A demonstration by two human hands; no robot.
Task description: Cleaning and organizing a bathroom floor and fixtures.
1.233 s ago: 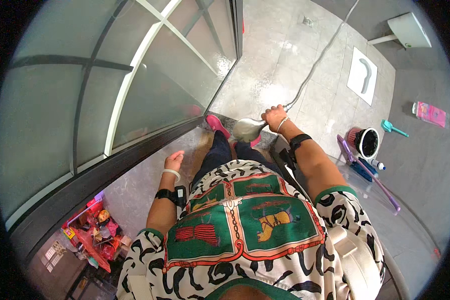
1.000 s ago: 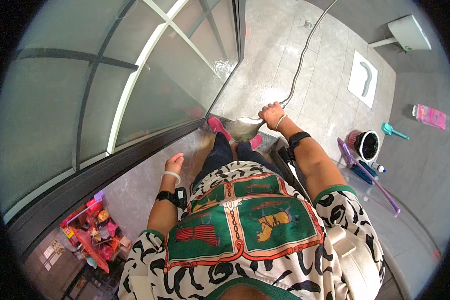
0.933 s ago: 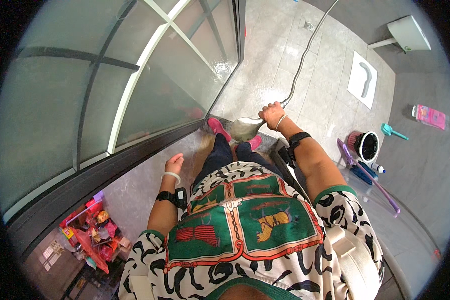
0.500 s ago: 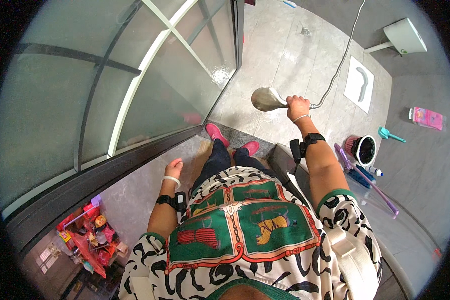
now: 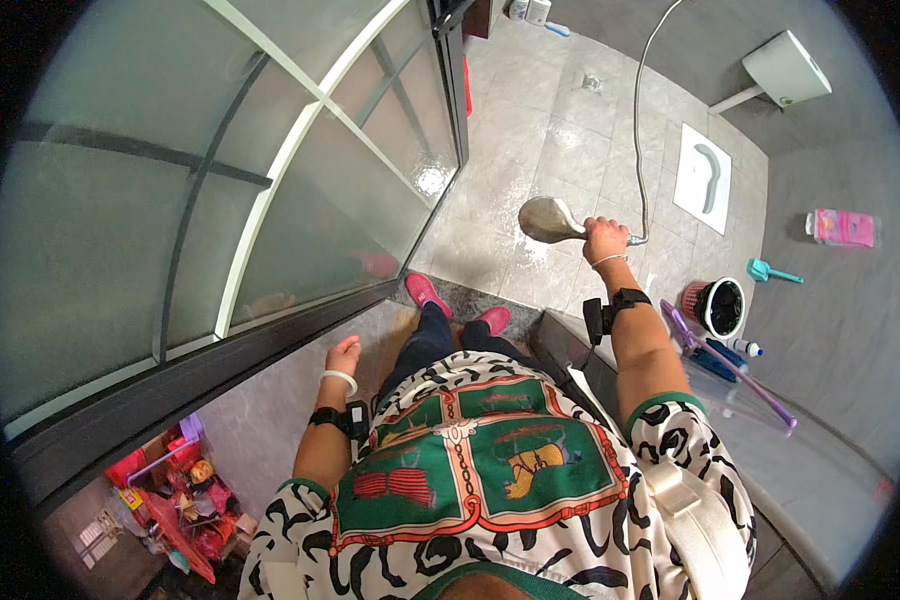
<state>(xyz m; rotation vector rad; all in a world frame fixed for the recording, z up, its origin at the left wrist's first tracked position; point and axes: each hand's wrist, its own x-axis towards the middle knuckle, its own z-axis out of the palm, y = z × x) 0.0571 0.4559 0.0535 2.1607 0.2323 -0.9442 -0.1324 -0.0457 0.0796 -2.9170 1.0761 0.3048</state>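
Observation:
My right hand (image 5: 606,240) is wrapped round the handle of a silver shower head (image 5: 548,219), held out over the wet tiled floor (image 5: 540,265). From the handle's end a metal shower hose (image 5: 639,150) runs up toward the far wall. Water glistens on the tiles near the shower head; single jets are too fine to make out. My left hand (image 5: 343,355) hangs beside my left hip with its fingers curled in, touching nothing I can see. Both wrists carry a pale bracelet and a black strap.
A frosted glass door (image 5: 320,210) with a dark frame stands on the left. To the right are a squat toilet (image 5: 703,178), a white cistern (image 5: 787,68), a bin (image 5: 720,307), a purple-handled mop (image 5: 740,370) and a teal brush (image 5: 773,272). A raised sill (image 5: 470,298) lies at my feet.
My right hand and the shower head have come slightly nearer to me and turned a little. The view has shifted, showing more of the far floor. My left hand stays low at my side.

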